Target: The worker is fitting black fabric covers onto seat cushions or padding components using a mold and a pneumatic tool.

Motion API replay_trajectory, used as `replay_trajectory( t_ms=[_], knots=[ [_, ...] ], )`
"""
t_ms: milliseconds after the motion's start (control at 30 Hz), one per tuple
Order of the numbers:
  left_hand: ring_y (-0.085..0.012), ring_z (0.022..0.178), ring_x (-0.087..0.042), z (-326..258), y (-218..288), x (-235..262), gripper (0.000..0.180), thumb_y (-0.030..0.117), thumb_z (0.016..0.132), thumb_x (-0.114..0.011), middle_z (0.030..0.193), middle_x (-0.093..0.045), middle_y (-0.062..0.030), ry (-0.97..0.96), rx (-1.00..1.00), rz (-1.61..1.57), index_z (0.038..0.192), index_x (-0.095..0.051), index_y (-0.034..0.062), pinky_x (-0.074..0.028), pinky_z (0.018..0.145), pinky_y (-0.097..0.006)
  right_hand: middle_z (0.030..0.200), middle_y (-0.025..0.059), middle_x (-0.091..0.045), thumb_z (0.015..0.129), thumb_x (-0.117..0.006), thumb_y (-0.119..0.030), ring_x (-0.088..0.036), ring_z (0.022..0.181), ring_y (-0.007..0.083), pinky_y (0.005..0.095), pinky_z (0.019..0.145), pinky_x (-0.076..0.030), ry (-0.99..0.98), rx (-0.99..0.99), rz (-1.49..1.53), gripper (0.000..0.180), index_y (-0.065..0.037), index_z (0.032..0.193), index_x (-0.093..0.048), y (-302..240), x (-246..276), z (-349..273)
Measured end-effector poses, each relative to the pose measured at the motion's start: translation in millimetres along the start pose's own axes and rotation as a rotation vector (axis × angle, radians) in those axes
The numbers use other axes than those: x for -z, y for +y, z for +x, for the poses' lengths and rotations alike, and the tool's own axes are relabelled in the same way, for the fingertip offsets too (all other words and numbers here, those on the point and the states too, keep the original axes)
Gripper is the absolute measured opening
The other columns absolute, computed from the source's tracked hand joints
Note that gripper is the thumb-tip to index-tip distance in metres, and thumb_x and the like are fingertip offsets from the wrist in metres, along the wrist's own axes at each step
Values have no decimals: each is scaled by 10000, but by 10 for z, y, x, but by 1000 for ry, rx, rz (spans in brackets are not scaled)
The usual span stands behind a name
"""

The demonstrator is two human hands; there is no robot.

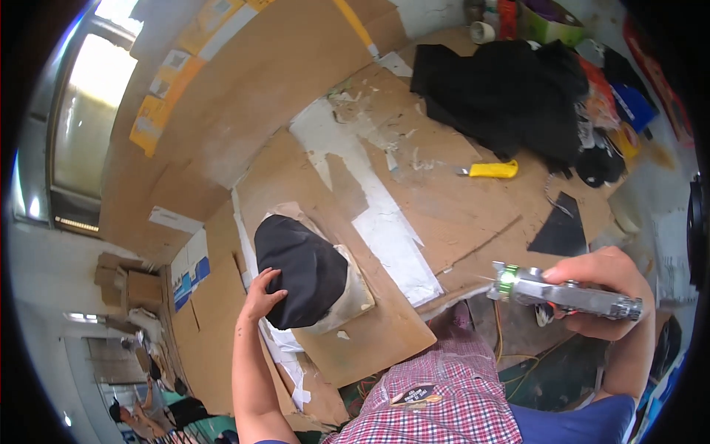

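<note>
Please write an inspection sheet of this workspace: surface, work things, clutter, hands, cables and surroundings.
Surface: brown cardboard-covered table, with white torn paper patches and scraps.
Work things: black fabric-covered form lying on the cardboard; metal staple gun with a green part near its nose.
Clutter: yellow utility knife; heap of black fabric; a black cut piece; tape rolls and coloured packages at the far edge.
Hands: left hand rests on the near edge of the black form; right hand has a closed grip on the staple gun, held off the table.
Cables: thin orange and yellow cords under the table edge.
Surroundings: cardboard boxes at the left; another person low at the left; a bright window.
</note>
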State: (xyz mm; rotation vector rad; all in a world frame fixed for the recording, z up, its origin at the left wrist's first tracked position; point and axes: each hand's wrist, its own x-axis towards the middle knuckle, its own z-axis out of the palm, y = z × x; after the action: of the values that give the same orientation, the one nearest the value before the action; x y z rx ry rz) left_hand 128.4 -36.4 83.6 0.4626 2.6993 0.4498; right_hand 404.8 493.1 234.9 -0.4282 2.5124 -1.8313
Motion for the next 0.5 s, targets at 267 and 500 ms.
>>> replay_trajectory(
  t_ms=[267, 500],
  knots=[
    [-347, 1243, -360, -460, 944, -335, 564, 234, 727, -689, 1334, -416, -134, 91, -237, 23, 1246, -493, 129, -304, 1023, -417, 862, 132, -664, 630, -768, -184, -664, 705, 215, 259, 631, -501, 50, 19, -64, 469, 18, 1025, -615, -231, -38, 571],
    [-344, 1139, -430, -570, 936, -519, 524, 184, 713, -672, 1273, -461, -107, 260, -274, 95, 1206, -502, 133, -373, 918, -442, 818, 111, -658, 638, -724, -137, -647, 656, 197, 254, 597, -488, -75, -10, -195, 463, 10, 1057, -593, -733, -404, 922]
  ],
)
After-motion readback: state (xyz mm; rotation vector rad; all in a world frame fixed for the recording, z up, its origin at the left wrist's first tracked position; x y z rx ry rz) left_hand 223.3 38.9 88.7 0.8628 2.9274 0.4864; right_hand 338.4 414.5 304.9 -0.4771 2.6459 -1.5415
